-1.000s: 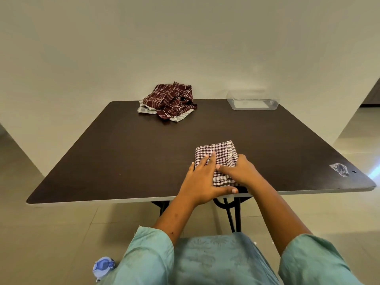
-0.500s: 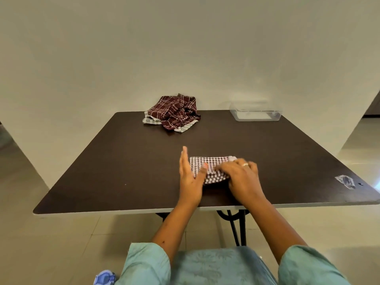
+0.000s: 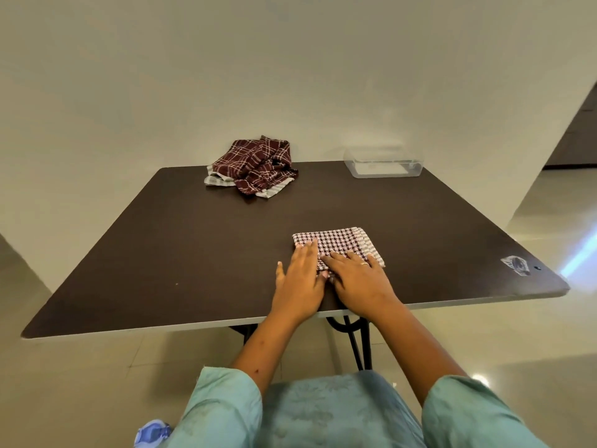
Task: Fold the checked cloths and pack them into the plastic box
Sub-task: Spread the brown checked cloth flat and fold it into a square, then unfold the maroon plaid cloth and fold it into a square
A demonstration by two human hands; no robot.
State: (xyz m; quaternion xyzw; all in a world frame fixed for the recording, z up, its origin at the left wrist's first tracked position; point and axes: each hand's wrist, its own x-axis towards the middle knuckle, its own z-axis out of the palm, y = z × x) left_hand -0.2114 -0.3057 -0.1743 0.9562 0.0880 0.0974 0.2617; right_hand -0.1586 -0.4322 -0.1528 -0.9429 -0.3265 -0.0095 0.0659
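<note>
On one dark table, one folded checked cloth is lying by the near edge, with the left hand and right hand pressing it, fingers straight, gripping nothing. One crumpled cloth heap is sitting far left, one plastic box far right.

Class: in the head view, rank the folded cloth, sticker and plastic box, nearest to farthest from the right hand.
1. The folded cloth, under the right hand.
2. The sticker, near right corner.
3. The plastic box, far right edge.
</note>
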